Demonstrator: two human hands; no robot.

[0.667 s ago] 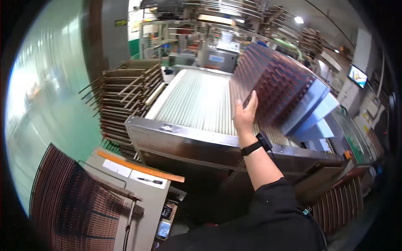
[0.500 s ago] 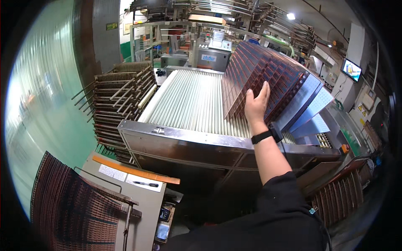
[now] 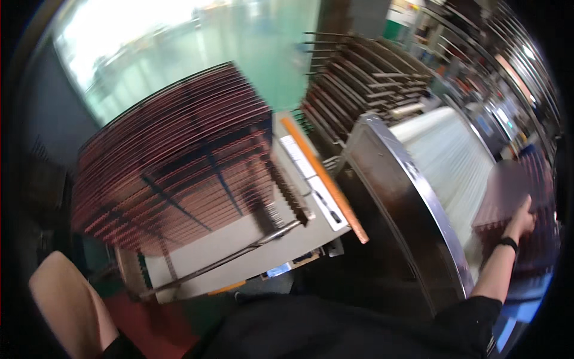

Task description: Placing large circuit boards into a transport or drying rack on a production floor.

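My right hand (image 3: 524,219) reaches out at the right beside upright copper-coloured circuit panels (image 3: 541,185) on the roller conveyor. Its thumb points up, apart from the rest of the hand; blur hides whether the palm touches the panels. At the lower left my bare left arm (image 3: 72,305) shows, bent, with its hand out of sight. Near it, a slotted rack (image 3: 281,185) holds many thin reddish-brown panels (image 3: 179,161) standing on edge in close rows. This rack rests on a grey table (image 3: 233,278), and a metal bar (image 3: 239,254) runs along its near side.
An orange strip (image 3: 326,179), paper sheets (image 3: 299,158) and a black pen (image 3: 327,207) lie along the table's edge. The conveyor's steel frame (image 3: 412,179) borders its white rollers (image 3: 445,149). Stacked empty racks (image 3: 365,84) stand behind, near a translucent greenish curtain (image 3: 269,54).
My view has swung left and down, bringing the loaded rack to the middle and my left arm into sight. My right hand stays by the conveyor panels, now at the far right.
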